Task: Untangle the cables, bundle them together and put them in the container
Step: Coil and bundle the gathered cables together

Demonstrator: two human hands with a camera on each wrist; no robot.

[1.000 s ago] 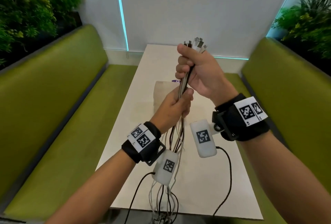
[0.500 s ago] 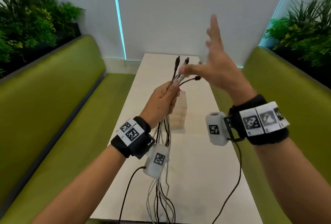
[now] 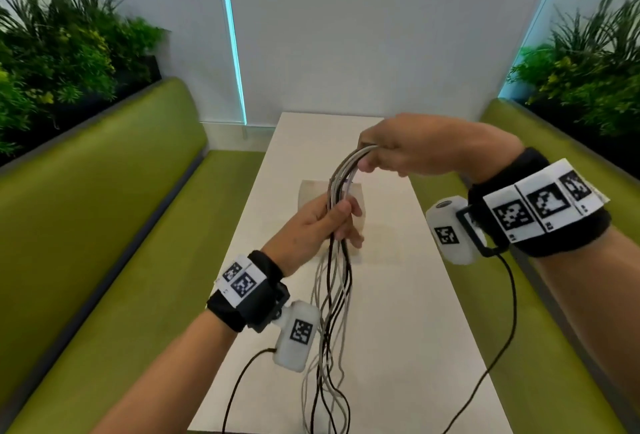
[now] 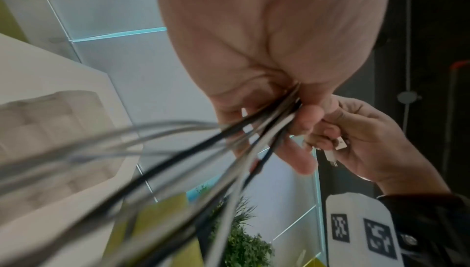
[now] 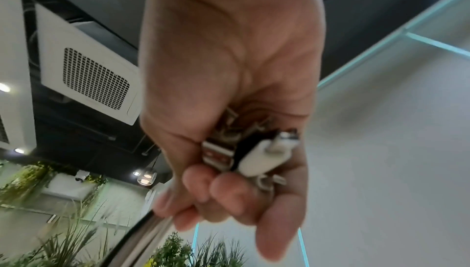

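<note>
Several black, grey and white cables (image 3: 337, 198) run as one bundle between my hands above the white table (image 3: 408, 329). My right hand (image 3: 388, 156) grips the bundle's top end, its fingers curled round the connector plugs (image 5: 254, 154). My left hand (image 3: 332, 222) holds the same bundle lower down, with the cables (image 4: 267, 128) passing between its thumb and fingers. Below it the loose strands (image 3: 329, 347) hang down past the table's near edge. A translucent beige container (image 3: 311, 191) stands on the table behind my left hand, partly hidden by it.
Green bench seats (image 3: 104, 225) flank the table on both sides. Plants (image 3: 52, 52) stand behind each bench back. A pale wall (image 3: 346, 35) closes the far end. Thin black leads (image 3: 498, 357) from the wrist cameras hang over the table.
My right hand, which had let go and spread open half a second ago, has come down and closed round the bundle's plug end. The bundle now bends over from the left hand towards the right.
</note>
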